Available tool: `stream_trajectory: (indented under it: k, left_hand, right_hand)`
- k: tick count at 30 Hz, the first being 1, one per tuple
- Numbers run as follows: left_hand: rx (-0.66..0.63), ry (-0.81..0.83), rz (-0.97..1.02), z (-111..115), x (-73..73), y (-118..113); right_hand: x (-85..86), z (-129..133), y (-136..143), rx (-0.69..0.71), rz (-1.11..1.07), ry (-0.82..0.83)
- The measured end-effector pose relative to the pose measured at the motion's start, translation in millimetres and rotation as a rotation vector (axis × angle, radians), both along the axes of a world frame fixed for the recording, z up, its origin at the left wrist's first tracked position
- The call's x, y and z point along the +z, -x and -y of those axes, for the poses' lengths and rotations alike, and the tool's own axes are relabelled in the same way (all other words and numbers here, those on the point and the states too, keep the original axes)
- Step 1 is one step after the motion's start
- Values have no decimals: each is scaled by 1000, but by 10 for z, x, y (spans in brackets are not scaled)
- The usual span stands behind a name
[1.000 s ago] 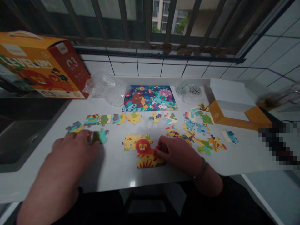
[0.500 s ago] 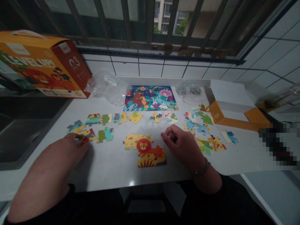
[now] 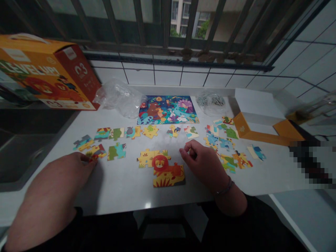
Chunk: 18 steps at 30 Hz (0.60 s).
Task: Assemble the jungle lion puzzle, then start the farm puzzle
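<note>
Between thumb and fingers of my left hand (image 3: pixel 69 173) is a puzzle piece (image 3: pixel 92 158) with red and green on it, mostly covered by the fingertips. A yellow and red puzzle piece (image 3: pixel 100 150) lies just beyond those fingertips. My right hand (image 3: pixel 203 161) rests on the counter with its fingers curled in, and nothing shows in them. To its left is a joined group of puzzle pieces with a red lion (image 3: pixel 168 169) on yellow ground. Loose pieces lie at both sides, among them a green and turquoise one (image 3: pixel 117 151) and a giraffe piece (image 3: pixel 242 160).
At the back stands a picture board (image 3: pixel 168 109) between a crumpled plastic bag (image 3: pixel 119 98) and another clear bag (image 3: pixel 211 102). An orange box (image 3: pixel 49 73) stands back left beside a dark sink (image 3: pixel 31 147). An open white and orange box (image 3: pixel 262 119) sits at right.
My left hand's fingertips have drawn slightly down and back from the yellow and red piece, uncovering more of it. The right hand keeps its place. The view has shifted slightly.
</note>
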<state>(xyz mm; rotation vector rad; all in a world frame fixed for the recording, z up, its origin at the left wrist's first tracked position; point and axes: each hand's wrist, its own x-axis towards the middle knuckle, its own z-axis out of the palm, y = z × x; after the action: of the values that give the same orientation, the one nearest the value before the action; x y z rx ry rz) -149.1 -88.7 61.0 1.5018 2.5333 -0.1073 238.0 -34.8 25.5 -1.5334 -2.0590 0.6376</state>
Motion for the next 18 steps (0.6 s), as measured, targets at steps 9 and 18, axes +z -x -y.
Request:
stream_trajectory:
  k: [9, 18]
  left_hand:
    - [34, 160, -48, -40, 172, -136]
    - [-27, 47, -5, -103, 314, -399]
  right_hand:
    - [-6, -1, 3, 5, 2, 5]
    - [28, -3, 34, 40, -8, 45]
